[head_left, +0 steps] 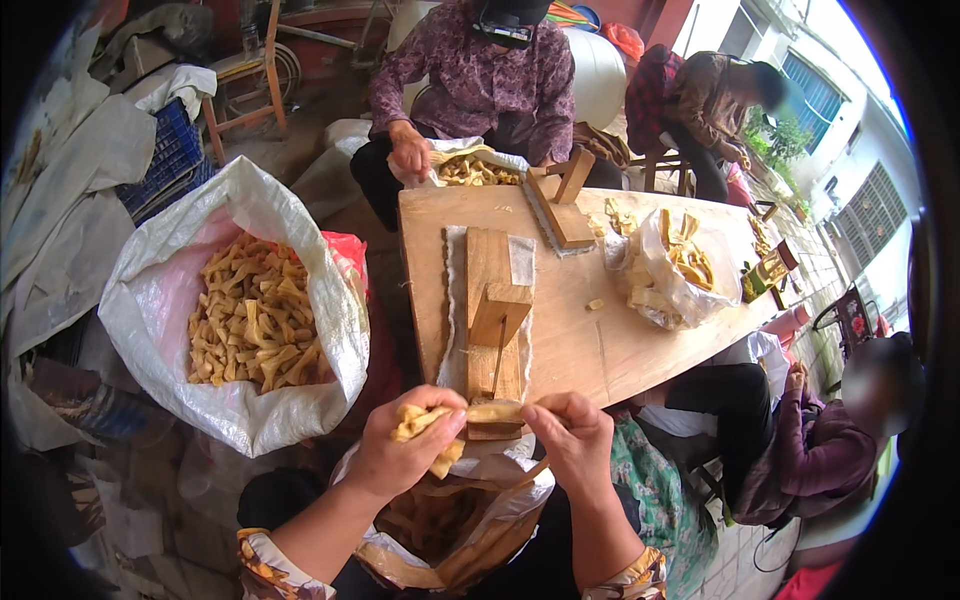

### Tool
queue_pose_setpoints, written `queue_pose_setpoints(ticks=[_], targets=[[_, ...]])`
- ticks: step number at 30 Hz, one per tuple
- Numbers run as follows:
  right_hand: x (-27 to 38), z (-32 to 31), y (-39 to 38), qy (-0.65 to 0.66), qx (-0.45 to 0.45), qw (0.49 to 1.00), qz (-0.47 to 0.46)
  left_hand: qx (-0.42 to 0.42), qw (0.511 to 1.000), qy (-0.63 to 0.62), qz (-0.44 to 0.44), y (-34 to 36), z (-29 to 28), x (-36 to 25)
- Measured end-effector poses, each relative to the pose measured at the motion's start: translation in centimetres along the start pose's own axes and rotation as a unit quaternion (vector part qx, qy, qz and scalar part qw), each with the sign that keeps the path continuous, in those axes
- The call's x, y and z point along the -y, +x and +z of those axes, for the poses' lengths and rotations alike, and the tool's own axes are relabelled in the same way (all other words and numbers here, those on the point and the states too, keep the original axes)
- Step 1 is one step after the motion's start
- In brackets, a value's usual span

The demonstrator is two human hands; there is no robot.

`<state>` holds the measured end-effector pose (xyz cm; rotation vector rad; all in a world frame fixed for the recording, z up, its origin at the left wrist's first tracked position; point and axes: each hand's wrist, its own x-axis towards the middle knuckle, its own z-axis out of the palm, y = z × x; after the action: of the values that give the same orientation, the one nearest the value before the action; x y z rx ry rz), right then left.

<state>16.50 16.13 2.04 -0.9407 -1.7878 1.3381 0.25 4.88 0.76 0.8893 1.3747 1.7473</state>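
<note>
My left hand (395, 455) is closed round a bunch of tan, strip-like pieces with flared ends (415, 424); their exact kind I cannot tell. A single pale tan strip (494, 411) stretches between my hands, its right end pinched by the fingers of my right hand (578, 438). Just beyond the strip stands a wooden jig (486, 262), a plank with an upright block and a thin rod slanting down towards me. Below my hands, an open white sack (520, 500) between my legs holds more tan pieces in shadow.
A large white woven sack (340, 300) full of tan pieces stands left of the wooden table (560, 330). On the table are a second wooden jig (565, 220) and a clear plastic bag of pieces (655, 290). One person sits opposite; others sit along the right.
</note>
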Motion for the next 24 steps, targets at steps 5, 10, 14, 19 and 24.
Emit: queue_pose_setpoints(ticks=[5, 10, 14, 19, 24], targets=[[-2.8, 1.2, 2.9, -0.284, -0.054, 0.956, -0.050, -0.054, 0.993, 0.082, -0.057, 2.5, 1.3, 2.2], [-3.3, 0.9, 2.5, -0.146, -0.067, 0.987, -0.031, -0.104, 0.990, 0.098, -0.001, 1.9, -0.2, 4.2], [-0.7, 0.7, -0.5, 0.076, -0.006, 0.996, 0.043, -0.102, 0.984, 0.147, 0.011, -0.4, -2.1, 2.2], [-0.5, 0.9, -3.0, 0.205, 0.177, 0.960, 0.071, -0.064, 0.986, 0.121, 0.094, -2.4, -1.4, -0.9], [-0.8, 2.1, -4.3, 0.125, 0.215, 0.968, -0.023, 0.081, 0.982, 0.171, 0.026, -3.5, -1.1, -0.9]])
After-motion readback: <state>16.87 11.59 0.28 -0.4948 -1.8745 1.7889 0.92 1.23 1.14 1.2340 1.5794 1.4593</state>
